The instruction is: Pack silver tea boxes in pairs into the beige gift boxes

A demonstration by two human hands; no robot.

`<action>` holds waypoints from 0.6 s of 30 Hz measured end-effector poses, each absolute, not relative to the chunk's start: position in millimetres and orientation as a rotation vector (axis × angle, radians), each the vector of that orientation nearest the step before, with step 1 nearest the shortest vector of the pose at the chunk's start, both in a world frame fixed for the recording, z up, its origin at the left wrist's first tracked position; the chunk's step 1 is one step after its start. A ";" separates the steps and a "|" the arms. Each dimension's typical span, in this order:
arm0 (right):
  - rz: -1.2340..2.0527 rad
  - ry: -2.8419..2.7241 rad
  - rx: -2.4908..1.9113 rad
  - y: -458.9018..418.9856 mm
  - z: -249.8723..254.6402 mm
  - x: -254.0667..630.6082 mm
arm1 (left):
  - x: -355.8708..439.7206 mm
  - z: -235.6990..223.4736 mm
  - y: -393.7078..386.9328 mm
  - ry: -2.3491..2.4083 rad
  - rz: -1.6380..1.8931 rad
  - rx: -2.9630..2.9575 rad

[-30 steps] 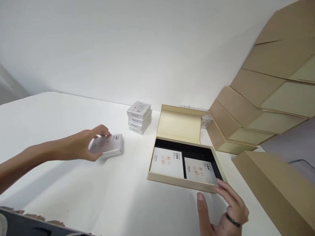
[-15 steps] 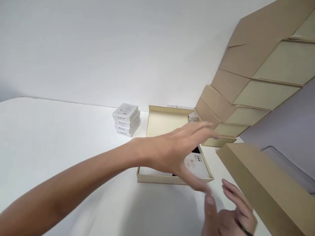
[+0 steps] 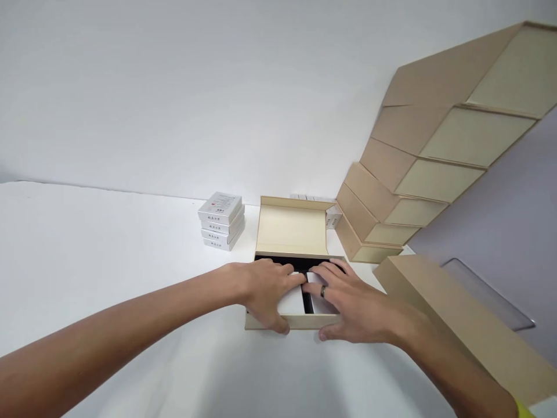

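Note:
An open beige gift box (image 3: 291, 321) stands on the white table with its lid (image 3: 291, 229) tipped back. Inside lie two flat white boxes, a left one (image 3: 292, 302) and a right one (image 3: 319, 304), parted by a black strip. My left hand (image 3: 267, 293) bends over the left white box, its thumb on the gift box's front wall. Over the right white box, my right hand (image 3: 348, 299), with a dark ring, is curled likewise, thumb low at the front wall. Both hands grip the gift box across its front. My palms hide much of the contents.
A stack of several small white boxes (image 3: 221, 220) stands behind on the left. More white boxes (image 3: 333, 217) sit behind the lid. Beige boxes (image 3: 391, 168) are piled along the right, with another beige box (image 3: 470, 325) nearer, beside my right arm.
My left hand has come down from above the gift box onto its left part. My right hand has moved from the lower right onto its right part. The view has shifted slightly.

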State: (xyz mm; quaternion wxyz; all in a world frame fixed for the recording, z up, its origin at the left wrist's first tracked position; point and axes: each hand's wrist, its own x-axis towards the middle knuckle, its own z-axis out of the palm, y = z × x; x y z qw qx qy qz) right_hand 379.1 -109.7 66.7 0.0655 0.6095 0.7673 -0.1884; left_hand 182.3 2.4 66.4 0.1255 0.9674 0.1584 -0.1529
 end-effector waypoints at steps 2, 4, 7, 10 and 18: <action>-0.568 2.253 1.801 -100.3 65.4 376.4 | 190.2 70.8 4.8 0.493 -0.546 2.827; -0.608 2.196 1.794 -93.9 63.9 375.7 | 198.8 76.8 8.5 0.512 -0.641 2.808; -0.621 2.165 1.773 -87.0 63.1 375.1 | 209.8 81.8 14.0 0.556 -0.727 2.712; -0.629 2.157 1.779 -83.6 62.3 372.5 | 214.0 80.3 16.4 0.535 -0.775 2.684; -0.885 2.351 2.047 -103.3 89.4 381.1 | 173.3 97.3 23.9 0.533 -0.159 2.554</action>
